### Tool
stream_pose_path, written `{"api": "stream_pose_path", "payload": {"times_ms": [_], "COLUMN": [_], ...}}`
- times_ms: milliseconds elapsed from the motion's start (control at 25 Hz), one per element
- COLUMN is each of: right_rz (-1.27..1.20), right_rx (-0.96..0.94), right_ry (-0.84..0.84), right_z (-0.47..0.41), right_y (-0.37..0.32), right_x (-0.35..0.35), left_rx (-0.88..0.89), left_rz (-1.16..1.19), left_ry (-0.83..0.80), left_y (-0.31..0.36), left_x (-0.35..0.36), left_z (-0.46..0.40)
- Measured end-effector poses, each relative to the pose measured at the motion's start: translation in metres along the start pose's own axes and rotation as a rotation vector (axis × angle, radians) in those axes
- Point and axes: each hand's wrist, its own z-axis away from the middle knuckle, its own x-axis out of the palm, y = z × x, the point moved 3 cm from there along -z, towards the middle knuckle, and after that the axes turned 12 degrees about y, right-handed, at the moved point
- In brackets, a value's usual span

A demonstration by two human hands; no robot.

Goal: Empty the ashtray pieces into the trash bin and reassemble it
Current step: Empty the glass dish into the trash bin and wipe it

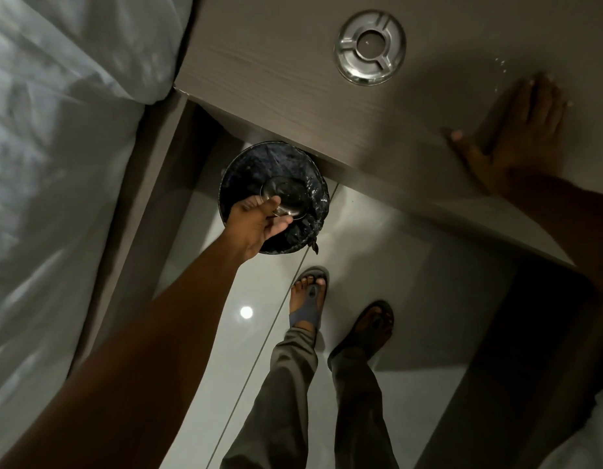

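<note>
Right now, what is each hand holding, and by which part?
Left hand grips the ashtray bowl by its rim, over the trash bin. Right hand holds nothing.

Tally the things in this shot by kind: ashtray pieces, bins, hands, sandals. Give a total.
Ashtray pieces: 2, the lid on the desk and the bowl held over the bin
Bins: 1
Hands: 2, left hand, right hand
Sandals: 2
Total: 7

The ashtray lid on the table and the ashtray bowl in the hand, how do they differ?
The ashtray lid lies flat on the table, untouched; the ashtray bowl is gripped by the left hand over the trash bin. The lid has a centre hole and grooves; the bowl looks plain. Both are round, shiny metal.
</note>
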Motion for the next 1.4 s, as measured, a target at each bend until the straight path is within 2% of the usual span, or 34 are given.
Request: {"api": "stream_pose_path", "payload": {"times_ms": [80, 200, 280, 320, 520, 560, 680, 720, 800, 840, 920, 960, 1040, 1200, 1280, 1320, 1400], "right_rz": [-0.124, -0.376, -0.398, -0.377, -0.416, -0.343, -0.032, -0.037, -0.115, -0.118, -0.086, -0.1, -0.161, -0.078, -0.116, -0.122, -0.096], "right_rx": [-0.088, -0.425, -0.603, -0.632, -0.547, -0.595, -0.724, -0.692, -0.629, -0.661, -0.738, -0.71, -0.578, -0.719, -0.628, -0.618, -0.702], "right_ry": [0.037, 0.138, 0.008, -0.044, 0.138, 0.097, -0.182, -0.213, -0.169, -0.182, -0.312, -0.322, -0.226, -0.409, -0.332, -0.348, -0.529], "right_z": [0.021, 0.089, 0.137, 0.155, 0.156, 0.151, 0.147, 0.143, 0.139, 0.14, 0.145, 0.144, 0.138, 0.145, 0.14, 0.14, 0.144], "right_y": [-0.026, -0.115, -0.175, -0.198, -0.259, -0.26, -0.249, -0.247, -0.248, -0.253, -0.255, -0.254, -0.252, -0.259, -0.261, -0.263, -0.267], "right_x": [-0.011, -0.024, -0.022, -0.019, -0.004, 0.002, 0.027, 0.028, 0.026, 0.025, 0.027, 0.027, 0.024, 0.028, 0.027, 0.027, 0.031], "left_rx": [0.012, 0.024, 0.032, 0.036, 0.13, 0.138, 0.123, 0.105, 0.084, 0.081, 0.073, 0.066, 0.058, 0.029, 0.0, -0.007, -0.001], "left_rz": [0.011, 0.08, 0.105, 0.111, 0.095, 0.096, 0.098, 0.102, 0.14, 0.158, 0.176, 0.181, 0.191, 0.197, 0.231, 0.243, 0.245], "left_ry": [-0.018, -0.064, -0.093, -0.112, -0.134, -0.134, -0.111, -0.103, -0.1, -0.111, -0.135, -0.134, -0.114, -0.141, -0.119, -0.114, -0.112], "left_y": [-0.002, 0.0, 0.003, 0.003, 0.008, 0.009, 0.005, 0.003, 0.001, 0.001, 0.0, -0.001, 0.0, -0.005, -0.005, -0.006, -0.009], "left_x": [-0.002, -0.005, -0.007, -0.007, -0.01, -0.01, -0.01, -0.01, -0.013, -0.014, -0.015, -0.014, -0.014, -0.014, -0.016, -0.018, -0.021], "left_z": [0.001, 0.003, 0.007, 0.01, 0.018, 0.018, 0.017, 0.016, 0.015, 0.014, 0.014, 0.014, 0.013, 0.016, 0.017, 0.017, 0.018]}}
